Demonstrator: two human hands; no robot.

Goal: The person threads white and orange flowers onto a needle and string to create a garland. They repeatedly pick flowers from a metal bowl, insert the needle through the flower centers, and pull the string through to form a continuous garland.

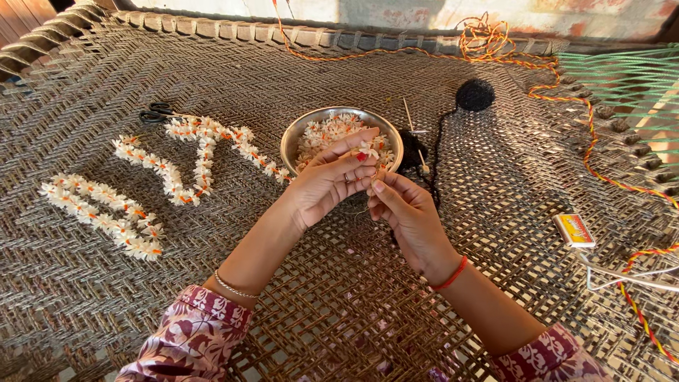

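My left hand [332, 182] pinches a small white flower [366, 151] with an orange centre, just in front of a steel bowl [297, 136] full of the same flowers. Touching it from the right, my right hand [403, 209] has its fingertips pinched on a thin black thread that runs to a black thread ball [474, 95] farther back. A finished garland [201, 152] of white and orange flowers lies in a wavy line to the left of the bowl on the woven cot [339, 297].
Black-handled scissors [159, 112] lie at the garland's far end. A thin stick [415, 134] rests beside the bowl. A small box [573, 230] sits at the right. Orange cord [488, 39] trails along the far and right edges, near green netting [622, 78].
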